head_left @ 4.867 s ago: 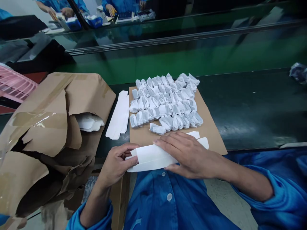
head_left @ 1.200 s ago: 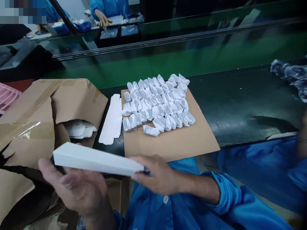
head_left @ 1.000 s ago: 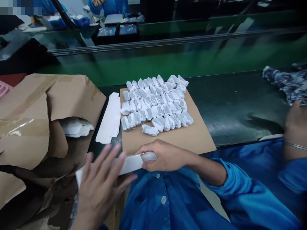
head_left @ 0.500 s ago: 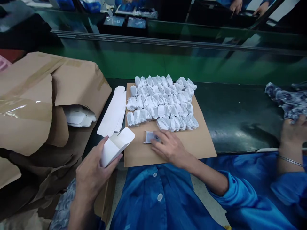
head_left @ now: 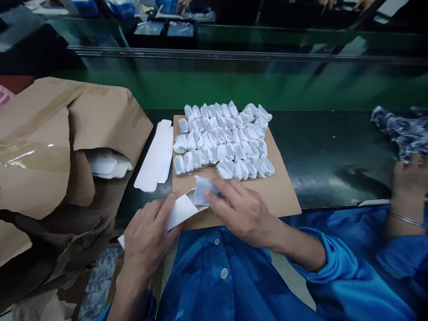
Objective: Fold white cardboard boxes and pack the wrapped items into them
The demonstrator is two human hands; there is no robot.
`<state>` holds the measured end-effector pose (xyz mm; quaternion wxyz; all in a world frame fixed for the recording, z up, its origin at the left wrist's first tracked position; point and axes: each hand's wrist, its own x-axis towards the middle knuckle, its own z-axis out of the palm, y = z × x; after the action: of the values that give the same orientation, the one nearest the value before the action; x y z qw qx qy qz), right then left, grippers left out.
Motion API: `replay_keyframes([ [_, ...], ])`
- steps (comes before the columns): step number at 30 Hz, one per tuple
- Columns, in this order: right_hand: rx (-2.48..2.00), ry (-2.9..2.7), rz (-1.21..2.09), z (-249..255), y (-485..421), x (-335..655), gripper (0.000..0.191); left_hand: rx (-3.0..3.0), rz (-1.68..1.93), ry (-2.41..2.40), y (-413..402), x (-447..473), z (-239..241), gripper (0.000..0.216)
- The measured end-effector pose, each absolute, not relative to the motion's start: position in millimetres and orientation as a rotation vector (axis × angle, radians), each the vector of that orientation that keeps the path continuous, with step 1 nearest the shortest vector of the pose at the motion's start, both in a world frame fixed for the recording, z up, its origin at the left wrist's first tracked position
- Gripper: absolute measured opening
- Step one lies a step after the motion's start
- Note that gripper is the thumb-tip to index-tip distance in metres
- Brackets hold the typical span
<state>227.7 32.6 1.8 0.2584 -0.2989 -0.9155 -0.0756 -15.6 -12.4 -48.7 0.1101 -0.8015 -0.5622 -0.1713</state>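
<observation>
My left hand grips a long white carton with its open end turned toward the brown cardboard sheet. My right hand pinches a small white wrapped packet right at that open end. Several rows of the same wrapped packets lie on the sheet just beyond my hands. A stack of flat white carton blanks rests left of the sheet.
A torn brown paper package holding white carton blanks sits at the left. A green conveyor belt runs behind. Another person's hand with a bracelet is at the right, near crumpled plastic wrap.
My right hand has lifted one packet off the sheet and brought it to the carton's open end. My left hand lowered the carton toward the sheet's front edge.
</observation>
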Motion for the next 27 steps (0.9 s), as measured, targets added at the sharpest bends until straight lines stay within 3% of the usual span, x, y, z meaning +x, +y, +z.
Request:
replay_keyframes([
  [2,-0.756,-2.663,-0.155,5,35,231,0.021,-2.374,-0.490,-1.648,-12,-10,-50,0.053],
  [7,-0.637,-2.888,0.334,15,47,246,0.029,-2.544,-0.506,-1.621,-15,0,-54,0.054],
  [13,-0.824,-2.264,0.891,11,36,241,0.025,-2.470,-0.643,-1.532,-15,11,-47,0.059],
  [15,-0.904,-2.069,0.889,3,28,234,0.025,-2.384,-0.620,-1.545,-13,17,-46,0.058],
  [20,-0.951,-2.202,0.943,-7,21,233,0.067,-2.268,-0.547,-1.628,-7,29,-50,0.057],
  [25,-1.017,-1.726,0.503,-12,14,246,0.058,-2.232,-0.565,-1.795,4,48,-52,0.065],
  [27,-1.044,-1.467,0.632,-22,9,242,0.058,-2.194,-0.648,-1.858,7,68,-48,0.069],
])
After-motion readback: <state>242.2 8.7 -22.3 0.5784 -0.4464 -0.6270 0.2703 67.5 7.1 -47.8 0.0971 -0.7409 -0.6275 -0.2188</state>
